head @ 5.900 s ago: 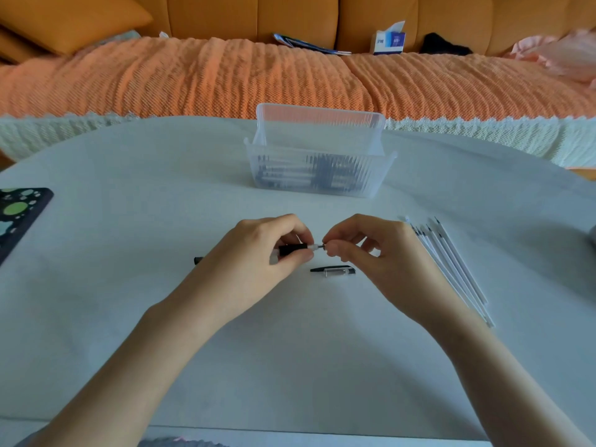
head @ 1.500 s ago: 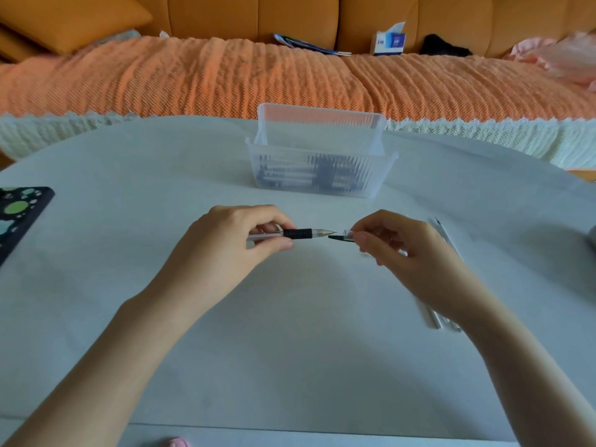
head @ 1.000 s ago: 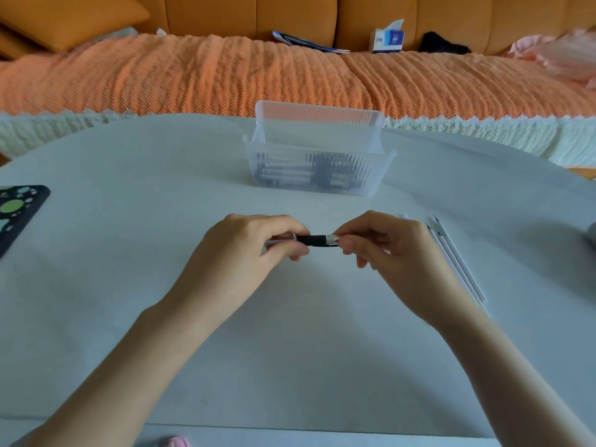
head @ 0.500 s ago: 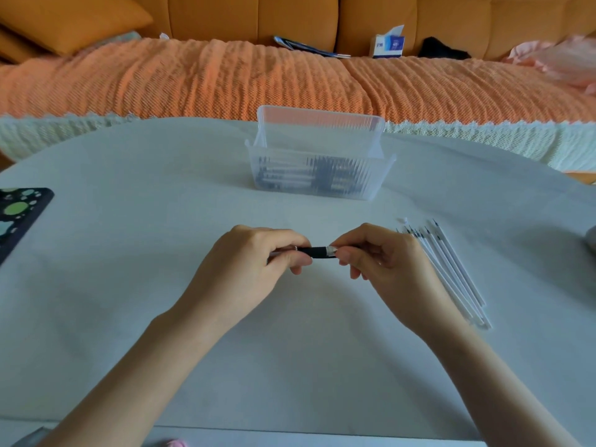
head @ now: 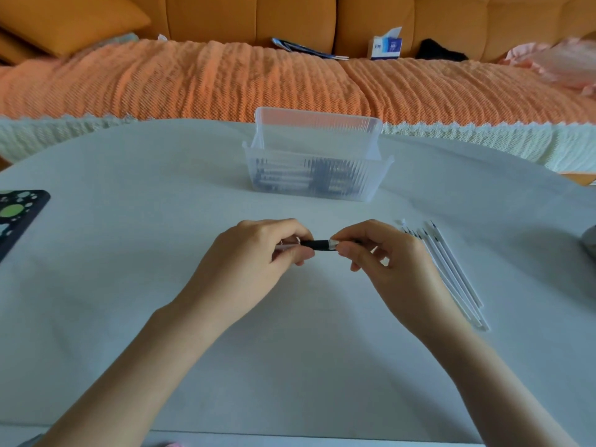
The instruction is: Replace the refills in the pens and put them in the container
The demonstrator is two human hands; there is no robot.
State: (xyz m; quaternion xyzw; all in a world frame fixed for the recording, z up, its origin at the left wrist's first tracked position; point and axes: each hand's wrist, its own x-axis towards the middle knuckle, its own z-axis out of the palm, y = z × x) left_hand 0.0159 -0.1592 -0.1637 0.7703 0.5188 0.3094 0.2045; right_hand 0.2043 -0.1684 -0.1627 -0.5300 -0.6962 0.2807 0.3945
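Both hands hold one pen [head: 317, 245] level above the middle of the table. My left hand [head: 258, 253] grips its silver barrel, with the black grip section showing between the hands. My right hand [head: 377, 256] pinches the silver tip end, which its fingers mostly hide. A row of several white refills [head: 451, 272] lies on the table just right of my right hand. The clear ribbed plastic container [head: 314, 162] stands beyond the hands with several pens lying inside.
The white table [head: 129, 253] ends at an orange-covered sofa [head: 193, 79] behind the container. A black patterned object [head: 16, 214] lies at the table's left edge. A grey object [head: 588, 243] shows at the right edge.
My right hand has closed onto the pen's tip end, where 1.5 s ago the hands were apart. The small part lying on the table 5.9 s ago is gone from there.
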